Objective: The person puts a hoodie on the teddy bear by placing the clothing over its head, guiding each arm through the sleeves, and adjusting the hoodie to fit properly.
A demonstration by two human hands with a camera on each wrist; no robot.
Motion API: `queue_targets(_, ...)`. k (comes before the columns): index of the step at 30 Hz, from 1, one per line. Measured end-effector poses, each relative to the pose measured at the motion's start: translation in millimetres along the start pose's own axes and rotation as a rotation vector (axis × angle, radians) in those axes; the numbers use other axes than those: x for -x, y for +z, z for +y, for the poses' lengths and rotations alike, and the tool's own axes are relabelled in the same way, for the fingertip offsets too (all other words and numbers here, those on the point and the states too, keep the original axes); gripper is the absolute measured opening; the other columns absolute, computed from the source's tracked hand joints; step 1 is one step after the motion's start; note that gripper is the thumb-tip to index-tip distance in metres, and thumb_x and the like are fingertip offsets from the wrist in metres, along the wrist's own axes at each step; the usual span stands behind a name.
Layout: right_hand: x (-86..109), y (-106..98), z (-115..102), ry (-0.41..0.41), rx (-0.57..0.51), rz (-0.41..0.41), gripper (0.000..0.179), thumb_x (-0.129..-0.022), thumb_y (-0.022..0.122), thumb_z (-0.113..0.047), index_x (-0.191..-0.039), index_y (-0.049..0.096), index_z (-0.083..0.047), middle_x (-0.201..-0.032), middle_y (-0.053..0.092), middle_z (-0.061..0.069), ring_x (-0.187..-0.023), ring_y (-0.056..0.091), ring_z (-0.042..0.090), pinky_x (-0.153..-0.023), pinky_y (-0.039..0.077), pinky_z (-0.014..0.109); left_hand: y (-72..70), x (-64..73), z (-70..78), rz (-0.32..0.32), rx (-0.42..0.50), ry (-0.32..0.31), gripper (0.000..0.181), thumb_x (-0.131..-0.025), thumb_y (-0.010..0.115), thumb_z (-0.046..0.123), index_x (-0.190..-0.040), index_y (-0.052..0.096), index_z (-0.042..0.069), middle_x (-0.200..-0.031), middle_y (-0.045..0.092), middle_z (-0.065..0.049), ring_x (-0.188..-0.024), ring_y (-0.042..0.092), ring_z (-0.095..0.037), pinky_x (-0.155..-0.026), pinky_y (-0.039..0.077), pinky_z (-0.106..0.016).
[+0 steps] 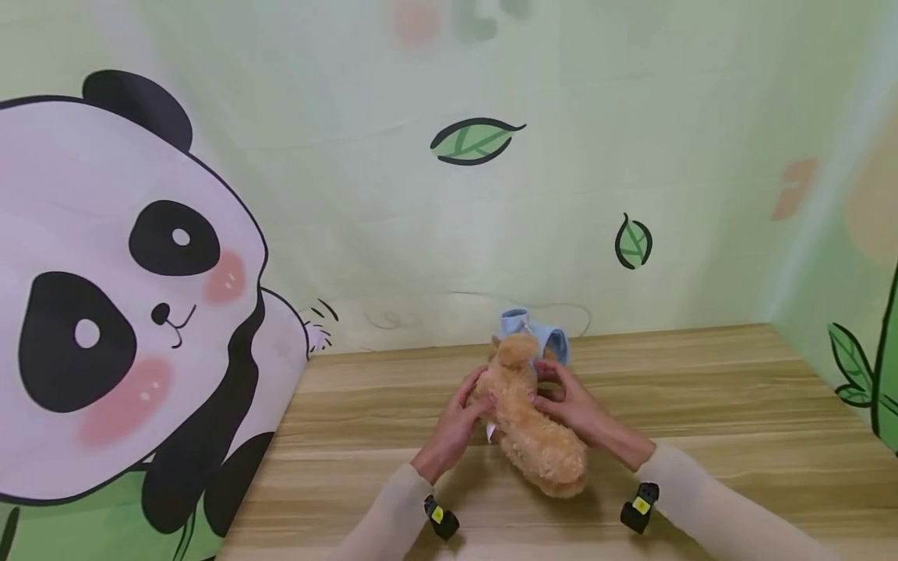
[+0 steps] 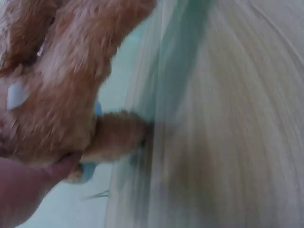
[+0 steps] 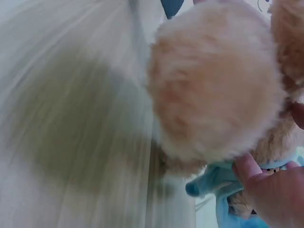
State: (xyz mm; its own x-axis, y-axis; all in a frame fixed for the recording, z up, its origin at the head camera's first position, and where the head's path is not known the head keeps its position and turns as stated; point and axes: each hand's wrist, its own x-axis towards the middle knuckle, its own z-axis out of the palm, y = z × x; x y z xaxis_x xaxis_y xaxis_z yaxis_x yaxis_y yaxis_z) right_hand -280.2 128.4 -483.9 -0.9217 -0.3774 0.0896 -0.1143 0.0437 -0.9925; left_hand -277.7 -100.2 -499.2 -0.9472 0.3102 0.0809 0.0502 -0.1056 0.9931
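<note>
A light-brown plush toy lies lengthwise between the two hands, its thick fluffy end towards the person. At its far end is a small light-blue garment, with brown plush showing inside it. The left hand grips the toy's left side, near a small white tag. From the right, the right hand holds the toy's body beside the blue garment. In the right wrist view, the fluffy end hides much of the toy, while the fingers touch plush and blue cloth. The toy's face is hidden in the head view.
The wood-grain table meets a pale green backdrop just behind the toy. A large printed panda fills the left side. Both wrists wear a black camera.
</note>
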Motion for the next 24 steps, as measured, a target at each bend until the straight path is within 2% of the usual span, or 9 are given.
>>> queue_targets(2, 0.4, 1, 0, 0.029, -0.043, 0.002, 0.067, -0.097, 0.061, -0.012, -0.151, 0.022, -0.006, -0.146, 0.033, 0.031, -0.133, 0.044, 0.045, -0.090, 0.054, 0.031, 0.5, -1.0, 2.1, 0.023, -0.029, 0.028, 0.057, -0.095, 0.059, 0.016, -0.149, 0.041, 0.017, -0.148, 0.045, -0.011, -0.124, 0.050, -0.016, -0.100, 0.044, -0.027)
queue_targets(5, 0.6, -2, 0, 0.068, -0.117, -0.017, 0.070, -0.098, 0.059, -0.022, -0.154, 0.018, -0.011, -0.150, 0.034, 0.029, -0.133, 0.046, 0.038, -0.093, 0.054, 0.041, 0.7, -3.0, 6.6, 0.069, -0.135, 0.085, 0.054, -0.092, 0.064, 0.016, -0.144, 0.047, 0.020, -0.148, 0.046, -0.007, -0.126, 0.050, -0.020, -0.101, 0.045, -0.033)
queue_targets(7, 0.4, -6, -1, 0.093, -0.184, -0.052, 0.070, -0.099, 0.058, -0.029, -0.154, 0.019, -0.010, -0.148, 0.040, 0.024, -0.129, 0.052, 0.030, -0.094, 0.053, 0.047, 1.4, -4.4, 10.7, 0.094, -0.237, 0.126, 0.054, -0.090, 0.068, 0.018, -0.141, 0.051, 0.023, -0.148, 0.046, -0.003, -0.128, 0.049, -0.022, -0.102, 0.045, -0.039)
queue_targets(10, 0.3, -15, -1, 0.119, -0.263, -0.138, 0.068, -0.102, 0.050, -0.037, -0.152, 0.020, -0.003, -0.140, 0.051, 0.015, -0.123, 0.056, 0.024, -0.096, 0.051, 0.051, 4.2, -5.9, 16.8, 0.089, -0.358, 0.177, 0.053, -0.088, 0.070, 0.020, -0.138, 0.054, 0.023, -0.147, 0.046, -0.003, -0.131, 0.048, -0.028, -0.101, 0.046, -0.050)
queue_targets(13, 1.2, -25, 1, 0.170, -0.322, -0.179, 0.069, -0.104, 0.035, -0.047, -0.153, 0.017, -0.002, -0.138, 0.052, 0.012, -0.125, 0.054, 0.029, -0.097, 0.049, 0.055, 8.5, -6.2, 19.9, 0.089, -0.477, 0.199, 0.052, -0.086, 0.071, 0.026, -0.136, 0.056, 0.021, -0.145, 0.048, -0.003, -0.133, 0.047, -0.028, -0.101, 0.045, -0.051)
queue_targets(15, 1.8, -31, 3, 0.212, -0.334, -0.155, 0.071, -0.103, 0.028, -0.053, -0.153, 0.017, -0.004, -0.141, 0.049, 0.015, -0.128, 0.051, 0.035, -0.096, 0.049, 0.057, 11.5, -5.5, 19.7, 0.080, -0.531, 0.192, 0.053, -0.086, 0.071, 0.031, -0.136, 0.057, 0.020, -0.145, 0.049, -0.004, -0.132, 0.047, -0.028, -0.101, 0.045, -0.050)
queue_targets(17, 2.1, -35, 4, 0.253, -0.311, -0.104, 0.074, -0.102, 0.030, -0.057, -0.153, 0.021, -0.005, -0.142, 0.049, 0.017, -0.128, 0.050, 0.038, -0.095, 0.050, 0.057, 14.4, -4.9, 18.0, 0.063, -0.568, 0.178, 0.056, -0.086, 0.071, 0.037, -0.137, 0.055, 0.020, -0.144, 0.050, -0.003, -0.131, 0.048, -0.027, -0.102, 0.044, -0.049)
queue_targets(20, 0.9, -37, 7, 0.294, -0.205, -0.016, 0.069, -0.100, 0.042, -0.054, -0.149, 0.035, -0.006, -0.138, 0.057, 0.017, -0.123, 0.057, 0.034, -0.091, 0.054, 0.052, 16.5, -4.3, 13.4, 0.027, -0.598, 0.163, 0.062, -0.087, 0.071, 0.045, -0.140, 0.051, 0.021, -0.144, 0.050, -0.001, -0.133, 0.047, -0.024, -0.106, 0.042, -0.047)
queue_targets(24, -0.7, -39, 10, 0.245, -0.012, 0.098, 0.053, -0.099, 0.054, -0.038, -0.141, 0.048, -0.006, -0.137, 0.058, 0.017, -0.110, 0.063, 0.018, -0.083, 0.057, 0.039, 14.0, -2.7, 6.2, -0.013, -0.605, 0.188, 0.057, -0.091, 0.068, 0.041, -0.141, 0.050, 0.020, -0.146, 0.049, -0.003, -0.135, 0.046, -0.025, -0.107, 0.041, -0.050)
